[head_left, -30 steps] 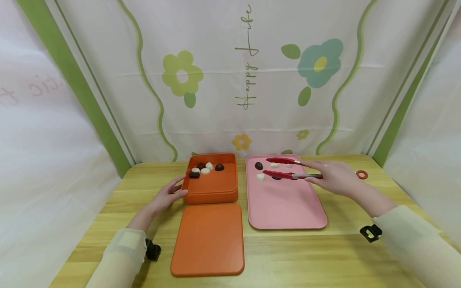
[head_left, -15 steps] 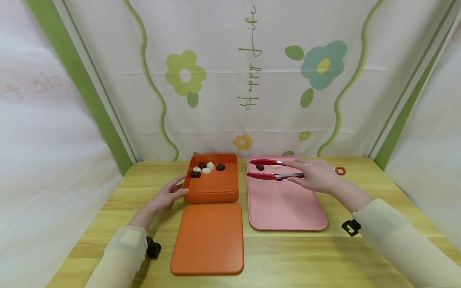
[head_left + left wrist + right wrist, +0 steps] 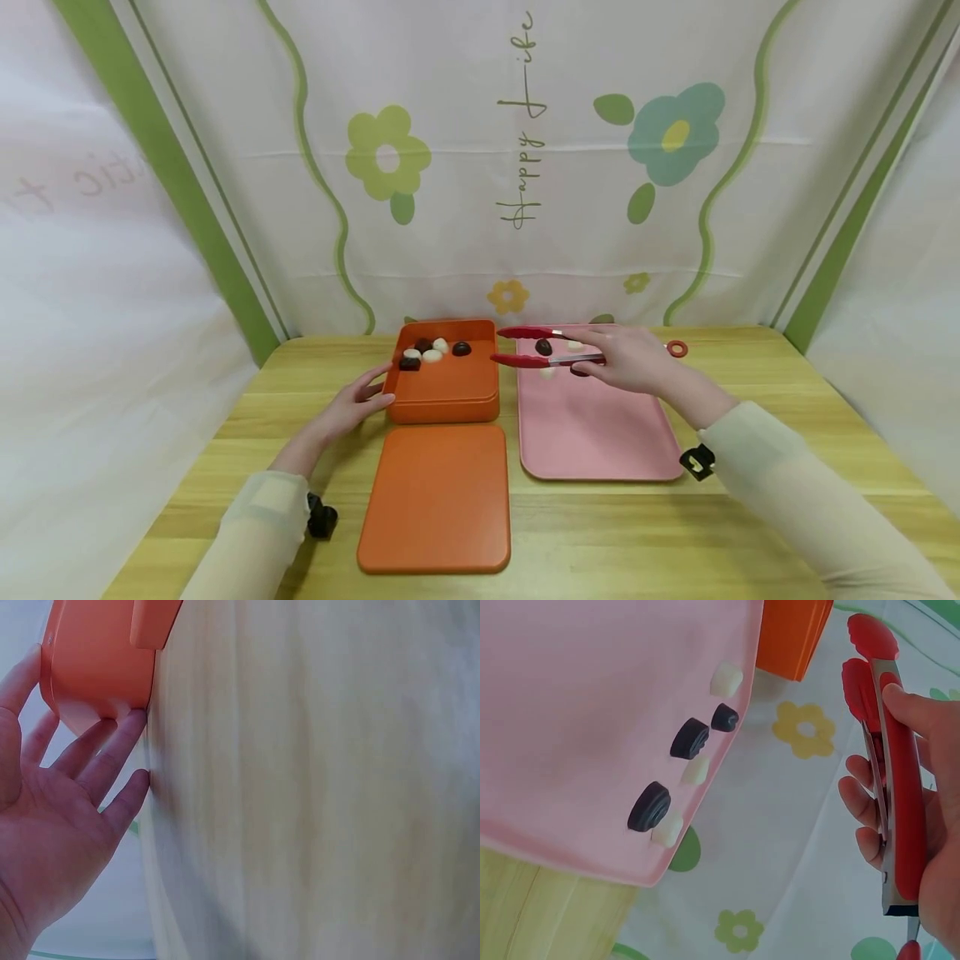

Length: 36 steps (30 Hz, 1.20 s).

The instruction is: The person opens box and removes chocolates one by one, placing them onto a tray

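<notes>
The square, open-topped orange box (image 3: 442, 412) stands on the pale wood-grain table (image 3: 600, 542), and inside it, toward its far half, lie six small moulded pieces, three dark brown (image 3: 461, 348) and three cream-white (image 3: 432, 356). At the box's left wall is the left hand (image 3: 56, 814), its fingers spread and mostly straight, the tips touching the wall rather than wrapping round it. To the right of the box the right hand (image 3: 633, 360) grips a pair of steel tongs with red grips and tips (image 3: 905, 802), thumb on one arm and fingers round the other. The two red tips stand apart from each other and point left at the box's right rim; the pictures do not settle how high above it they are. Just beside the box on its right lies the rectangular pink tray (image 3: 592, 429), partly beneath the right hand, with three more dark brown pieces (image 3: 649, 807) and three cream-white ones (image 3: 726, 679) along its far end. The flat orange lid (image 3: 435, 500) lies just in front of the box, on the person's side. Behind the box hangs a white cloth printed with flowers (image 3: 450, 250).
</notes>
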Each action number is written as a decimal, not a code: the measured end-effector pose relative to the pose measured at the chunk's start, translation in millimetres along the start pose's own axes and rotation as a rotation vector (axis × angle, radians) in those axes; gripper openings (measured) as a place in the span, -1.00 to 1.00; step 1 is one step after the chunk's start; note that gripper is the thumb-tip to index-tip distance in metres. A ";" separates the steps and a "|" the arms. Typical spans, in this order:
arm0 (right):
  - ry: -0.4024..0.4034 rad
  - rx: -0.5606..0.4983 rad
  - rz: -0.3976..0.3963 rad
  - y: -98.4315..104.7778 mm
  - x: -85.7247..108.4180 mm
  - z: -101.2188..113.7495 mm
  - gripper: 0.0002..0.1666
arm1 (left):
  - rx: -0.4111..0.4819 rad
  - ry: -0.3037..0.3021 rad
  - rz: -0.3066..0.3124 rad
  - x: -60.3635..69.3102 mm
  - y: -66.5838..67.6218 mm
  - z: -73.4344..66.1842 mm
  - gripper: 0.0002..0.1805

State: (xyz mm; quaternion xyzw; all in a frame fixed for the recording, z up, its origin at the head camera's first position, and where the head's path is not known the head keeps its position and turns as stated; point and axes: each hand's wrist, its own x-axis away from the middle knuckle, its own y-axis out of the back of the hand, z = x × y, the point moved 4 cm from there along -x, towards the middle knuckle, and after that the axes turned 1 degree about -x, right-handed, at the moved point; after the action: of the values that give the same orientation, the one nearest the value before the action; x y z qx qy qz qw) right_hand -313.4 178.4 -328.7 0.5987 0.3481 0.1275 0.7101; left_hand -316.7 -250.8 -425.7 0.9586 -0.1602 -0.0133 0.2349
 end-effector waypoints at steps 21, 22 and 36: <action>0.070 -0.025 0.125 -31.4 -59.2 28.4 -0.38 | 0.013 0.001 0.006 -0.3 0.5 2.2 -0.25; 0.068 -0.028 0.130 -32.7 -62.5 29.3 -0.39 | 0.013 0.003 0.008 -0.1 0.6 2.2 -0.24; 0.016 0.031 0.249 -49.3 -98.9 43.7 -0.43 | 0.007 -0.003 0.014 0.0 1.0 0.6 -0.24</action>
State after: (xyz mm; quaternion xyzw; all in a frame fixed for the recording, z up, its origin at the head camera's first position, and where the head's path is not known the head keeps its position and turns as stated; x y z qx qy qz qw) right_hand -368.5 73.6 -339.3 0.6470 0.2788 0.2142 0.6766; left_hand -317.1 -251.8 -425.8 0.9583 -0.1674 -0.0125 0.2314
